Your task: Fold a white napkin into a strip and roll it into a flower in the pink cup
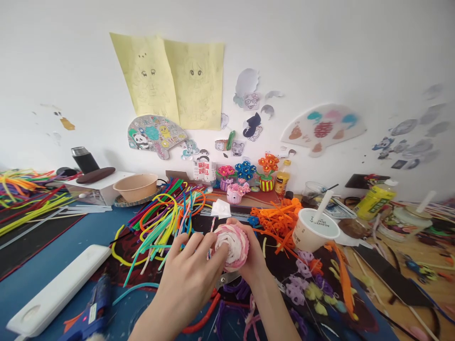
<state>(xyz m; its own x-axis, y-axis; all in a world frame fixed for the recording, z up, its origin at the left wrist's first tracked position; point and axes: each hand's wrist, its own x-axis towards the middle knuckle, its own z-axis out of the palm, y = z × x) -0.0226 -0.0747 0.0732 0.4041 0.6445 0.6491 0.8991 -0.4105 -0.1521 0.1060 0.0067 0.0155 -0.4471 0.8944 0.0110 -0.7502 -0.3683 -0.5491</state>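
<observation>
My right hand [256, 260] is wrapped around the far right side of a round pink-and-white pipe-cleaner pot [241, 241], its top turned towards me. White crumpled material [231, 248] fills the middle. My left hand [190, 270] grips the pot's left side with bent fingers, one fingertip pressing on the white filling; its thumb is hidden. Just beyond the pot lies a scrap of white tissue [221, 208]. Scissors [224, 280] lie partly hidden beneath my hands, near purple pipe cleaners [227, 315].
Loose coloured pipe cleaners [159, 218] spread to the left, orange ones [279, 220] to the right. A lidded cup with a straw [313, 232] stands close by on the right. A blue glue gun [94, 303] and white case [60, 289] lie front left. Small flower pots [266, 183] line the back.
</observation>
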